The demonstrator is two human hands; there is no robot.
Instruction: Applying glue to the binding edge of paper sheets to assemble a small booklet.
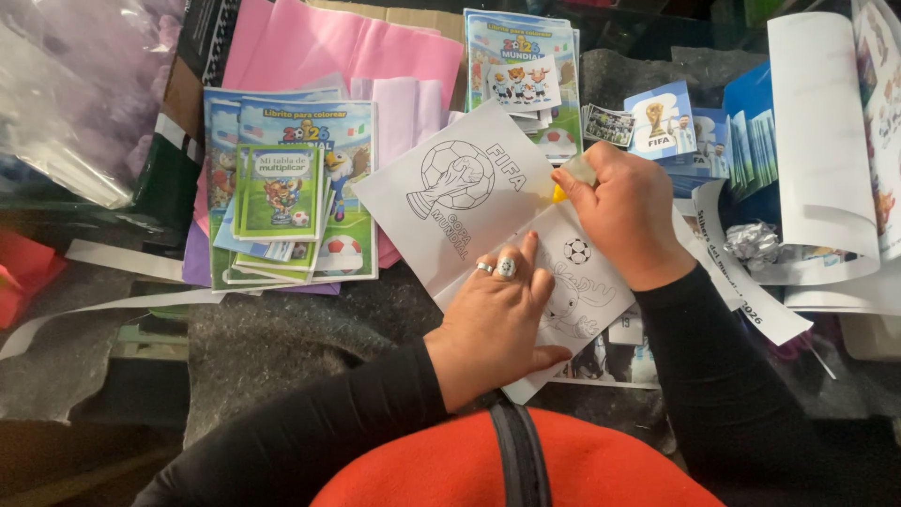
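Closest to us, our orange front (526, 469) and black sleeves (310, 432) fill the bottom edge, and just beyond them our left hand (497, 314) lies flat, fingers spread, pressing down the lower colouring sheet (582, 282). Our right hand (624, 211) pinches a small yellow glue stick (569, 178) at the sheet's top corner, touching the trophy sheet (455, 192). We judge this paper light, floppy, easily creased, best pinned flat or lifted by an edge. Left of our hands sit stacked booklets (291, 192).

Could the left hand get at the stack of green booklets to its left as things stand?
Probably yes. The left hand rests flat on the colouring sheets, holding nothing, and the dark surface between it and the stack of green booklets looks unobstructed.
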